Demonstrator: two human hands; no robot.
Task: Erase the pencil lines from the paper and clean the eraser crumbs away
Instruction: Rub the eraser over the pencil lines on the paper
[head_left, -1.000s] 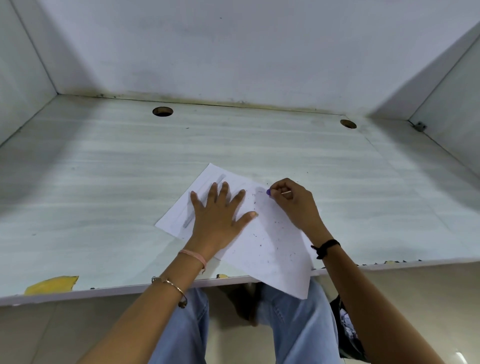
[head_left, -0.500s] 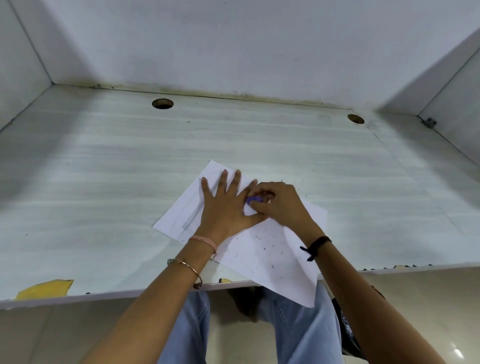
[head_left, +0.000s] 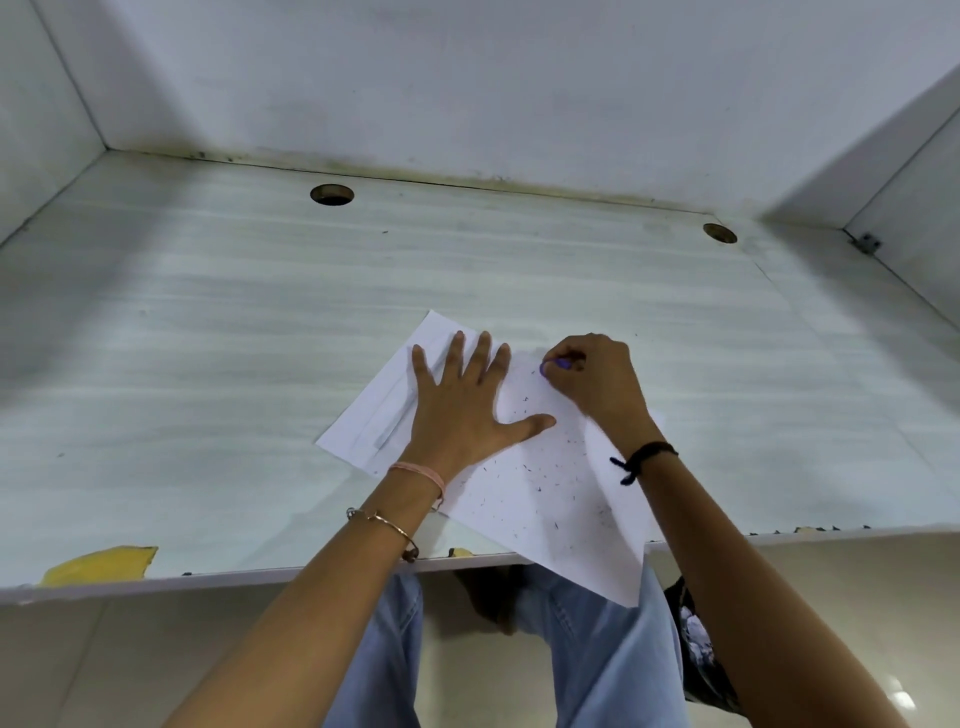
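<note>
Paper (head_left: 587, 540) askew on desk (head_left: 208, 364), near corner overhanging front edge. Dark crumbs (head_left: 538, 489) scattered across it. Purple eraser (head_left: 547, 368) pinched in my right hand (head_left: 597, 382), tip on sheet. My left hand (head_left: 462, 410) flat, fingers spread, pressing paper.

I am at an office-style cubicle desk (head_left: 208, 364): pale partition walls (head_left: 467, 78) enclose three sides, and two round cable holes (head_left: 332, 195) pierce its top.

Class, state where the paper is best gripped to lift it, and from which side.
Pinch the paper by its near corner from the person's side: it overhangs the desk edge, leaving room beneath for a finger. Elsewhere it lies flat, pressed by the left hand.
</note>
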